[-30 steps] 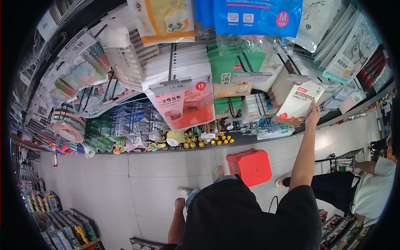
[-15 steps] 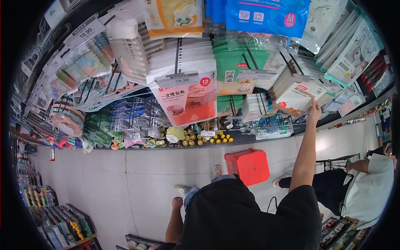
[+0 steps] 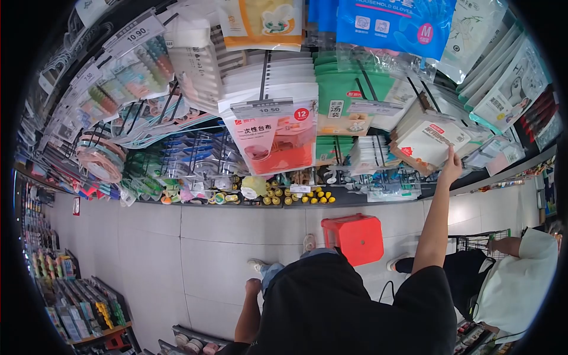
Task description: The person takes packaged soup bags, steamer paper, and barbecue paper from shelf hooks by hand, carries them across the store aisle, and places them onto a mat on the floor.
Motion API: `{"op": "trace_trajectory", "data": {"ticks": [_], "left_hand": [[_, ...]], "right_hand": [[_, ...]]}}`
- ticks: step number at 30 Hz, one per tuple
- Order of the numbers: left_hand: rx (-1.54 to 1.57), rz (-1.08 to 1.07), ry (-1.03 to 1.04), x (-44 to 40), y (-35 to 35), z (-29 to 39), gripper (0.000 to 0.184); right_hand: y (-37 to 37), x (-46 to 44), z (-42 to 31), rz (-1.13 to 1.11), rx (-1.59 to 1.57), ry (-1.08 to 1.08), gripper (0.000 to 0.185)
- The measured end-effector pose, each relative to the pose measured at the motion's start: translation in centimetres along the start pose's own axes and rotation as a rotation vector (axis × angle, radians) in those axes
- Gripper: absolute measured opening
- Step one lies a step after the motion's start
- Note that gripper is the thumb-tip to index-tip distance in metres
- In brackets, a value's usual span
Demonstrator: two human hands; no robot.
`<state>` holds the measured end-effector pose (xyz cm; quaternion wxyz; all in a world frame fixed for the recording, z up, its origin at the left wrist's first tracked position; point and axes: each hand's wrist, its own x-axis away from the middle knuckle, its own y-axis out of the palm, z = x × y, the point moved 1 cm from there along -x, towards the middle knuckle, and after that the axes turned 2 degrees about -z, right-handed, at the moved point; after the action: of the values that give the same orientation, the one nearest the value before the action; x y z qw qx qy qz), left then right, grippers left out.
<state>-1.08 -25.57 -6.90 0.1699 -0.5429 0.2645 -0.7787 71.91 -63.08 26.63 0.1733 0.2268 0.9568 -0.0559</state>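
Note:
My right hand point(image 3: 451, 171) reaches to the rack at the right. It pinches the lower right edge of a white and brown packet point(image 3: 433, 141), with one finger lying along its front. The packet is tilted, at the front of a row of similar packets on a hook. My left hand point(image 3: 253, 286) hangs low beside my body, over the floor, its fingers curled and nothing visible in them. A white and red packet point(image 3: 281, 142) and green packets point(image 3: 343, 106) hang to the left of the held one.
A red stool point(image 3: 362, 239) stands on the tiled floor point(image 3: 225, 251) below the rack. At the right, another person in a white top point(image 3: 515, 284) is beside a wire cart point(image 3: 482, 241). Shelves with goods point(image 3: 94, 307) stand at the lower left.
The held packet has dropped slightly and leans back more towards its row. My right hand has moved a little down with it. The rack has shifted right in view; my left hand stays low.

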Motion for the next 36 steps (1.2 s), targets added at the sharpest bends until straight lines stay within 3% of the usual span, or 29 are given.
{"op": "trace_trajectory", "data": {"ticks": [3, 8, 12, 15, 17, 20, 23, 26, 29, 36], "left_hand": [[0.051, 0.03, -0.025, 0.2, 0.1, 0.1, 0.031], [0.134, 0.038, -0.062, -0.8, 0.7, -1.0, 0.031], [0.004, 0.026, 0.053, -1.3, 0.9, -1.7, 0.031], [0.082, 0.005, -0.005, -0.8, 0.5, -1.3, 0.03], [0.221, -0.009, -0.092, -0.5, 0.3, -1.2, 0.03], [-0.078, 0.031, 0.127, -2.5, 2.1, -3.9, 0.03], [0.124, -0.067, -0.034, -2.5, 2.0, -3.9, 0.031], [-0.06, 0.016, 0.057, -1.6, 1.7, -3.4, 0.033], [-0.001, 0.034, 0.027, -0.8, 1.4, -2.8, 0.034], [-0.091, 0.022, 0.099, -4.5, 1.5, -5.9, 0.034]], "right_hand": [[0.1, 1.3, -1.0, 0.129, 0.181, -0.009, 0.037], [0.4, 3.3, -3.1, 0.194, 0.183, -0.049, 0.043], [0.4, 3.9, -3.6, 0.178, 0.196, -0.02, 0.042], [0.0, 2.7, -0.9, 0.083, 0.032, -0.082, 0.043], [0.1, 2.4, -0.3, 0.019, -0.093, 0.004, 0.044], [0.1, 2.3, -1.0, -0.174, -0.303, 0.195, 0.044], [-0.5, 2.7, -2.5, -0.298, -0.494, 0.354, 0.045], [-2.6, 2.2, -1.4, -0.393, -0.616, 0.404, 0.043], [-5.4, 2.8, -3.3, -0.538, -0.715, 0.437, 0.046], [-9.9, 7.6, -3.9, -0.509, -0.679, 0.579, 0.049]]}}
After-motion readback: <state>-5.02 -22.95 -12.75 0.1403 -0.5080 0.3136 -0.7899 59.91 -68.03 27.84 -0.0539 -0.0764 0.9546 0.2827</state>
